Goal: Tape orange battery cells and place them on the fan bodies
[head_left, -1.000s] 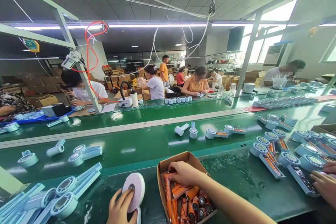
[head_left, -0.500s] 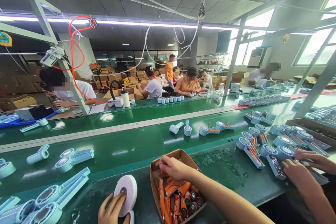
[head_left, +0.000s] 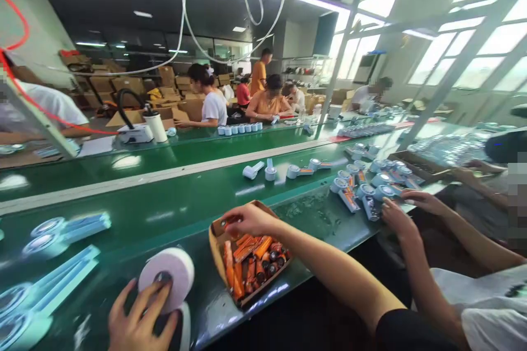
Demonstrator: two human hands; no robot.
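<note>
My left hand [head_left: 138, 318] rests on a white tape roll [head_left: 168, 274] at the near edge of the green bench, fingers spread over its face and centre hole. My right hand [head_left: 249, 219] reaches into a small cardboard box [head_left: 216, 238] full of orange batteries [head_left: 247, 263], its fingers curled over something I cannot make out at the box's far end. Pale blue fan housings [head_left: 49, 236] lie to the left of the roll, blurred.
A co-worker's two hands [head_left: 397, 214] work at several blue fan parts [head_left: 362, 189] to my right. More fan parts [head_left: 267, 171] ride the green conveyor [head_left: 164, 197]. Other people sit across the line, with cardboard boxes stacked behind them.
My view has swung right and down. Both hands stay on the tape roll and in the battery box. The co-worker on the right has come further into view.
</note>
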